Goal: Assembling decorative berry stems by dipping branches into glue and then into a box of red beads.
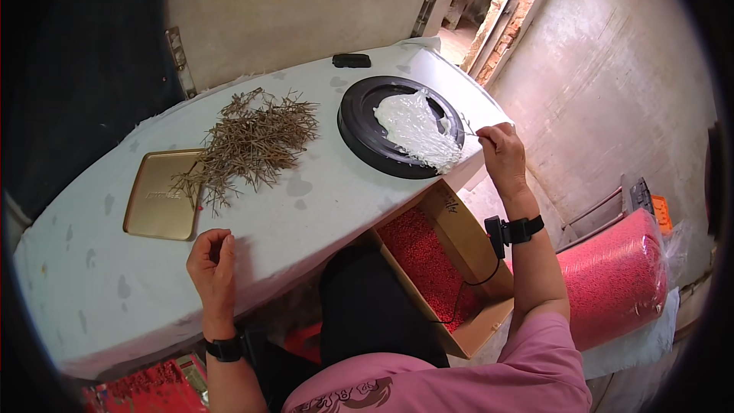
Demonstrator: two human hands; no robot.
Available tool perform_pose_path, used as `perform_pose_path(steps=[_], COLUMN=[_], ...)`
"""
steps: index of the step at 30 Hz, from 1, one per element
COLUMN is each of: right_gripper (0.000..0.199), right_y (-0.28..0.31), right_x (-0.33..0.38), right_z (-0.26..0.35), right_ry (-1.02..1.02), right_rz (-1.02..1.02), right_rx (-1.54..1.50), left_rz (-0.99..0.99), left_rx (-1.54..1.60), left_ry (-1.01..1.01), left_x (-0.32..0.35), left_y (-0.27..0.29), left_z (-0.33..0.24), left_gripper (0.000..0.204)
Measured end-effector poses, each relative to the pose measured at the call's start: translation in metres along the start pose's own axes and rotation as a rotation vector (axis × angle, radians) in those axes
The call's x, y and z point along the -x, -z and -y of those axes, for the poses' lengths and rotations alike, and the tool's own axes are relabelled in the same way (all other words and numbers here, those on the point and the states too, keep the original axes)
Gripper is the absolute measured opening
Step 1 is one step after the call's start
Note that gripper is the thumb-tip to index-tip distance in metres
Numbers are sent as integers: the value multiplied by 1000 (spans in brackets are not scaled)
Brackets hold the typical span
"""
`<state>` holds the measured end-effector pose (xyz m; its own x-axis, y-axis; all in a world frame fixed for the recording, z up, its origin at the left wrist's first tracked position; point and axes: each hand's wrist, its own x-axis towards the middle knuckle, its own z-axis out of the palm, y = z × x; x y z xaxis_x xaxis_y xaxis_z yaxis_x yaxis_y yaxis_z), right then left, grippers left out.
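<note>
At the right edge of the table, my right hand (501, 151) is closed in a pinch on a thin twig (472, 133). The twig's tip points left, at the rim of a round black tray (359, 134). A thick, glossy white paste (409, 124) is spread over that tray. My left hand (212, 264) is above the table's near edge with its fingers curled and thumb pressed in; whatever may be in them is hidden. Beyond it lies a loose heap of dry brown twigs (260, 138), partly over a gold rectangular tray (157, 203).
An open cardboard box (478, 248) of small red beads (424, 260) stands beside my lap. To its right leans a clear bag of red beads (612, 275). A dark case (351, 60) lies at the table's back. More red beads (145, 386) show at lower left.
</note>
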<state>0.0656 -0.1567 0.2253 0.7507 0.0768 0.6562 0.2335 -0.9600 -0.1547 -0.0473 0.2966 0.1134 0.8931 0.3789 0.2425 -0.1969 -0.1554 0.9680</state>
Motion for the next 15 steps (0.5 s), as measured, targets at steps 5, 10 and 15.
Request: perform_pose_path(steps=[5,10,15], right_gripper=[8,9,3], right_y=[-18,-37,-21], right_x=[-12,-10,1], right_z=[6,-3,-1], right_ry=[296,490,557], right_rz=[-55,129,258], right_rx=[165,349,348], left_rz=[0,7,9], left_rx=[-8,-4,-19], left_ry=[-6,17,-5], left_x=[0,-2,-2], left_y=[-1,-2,-1], left_z=[-2,0,3], left_gripper=[11,11,12])
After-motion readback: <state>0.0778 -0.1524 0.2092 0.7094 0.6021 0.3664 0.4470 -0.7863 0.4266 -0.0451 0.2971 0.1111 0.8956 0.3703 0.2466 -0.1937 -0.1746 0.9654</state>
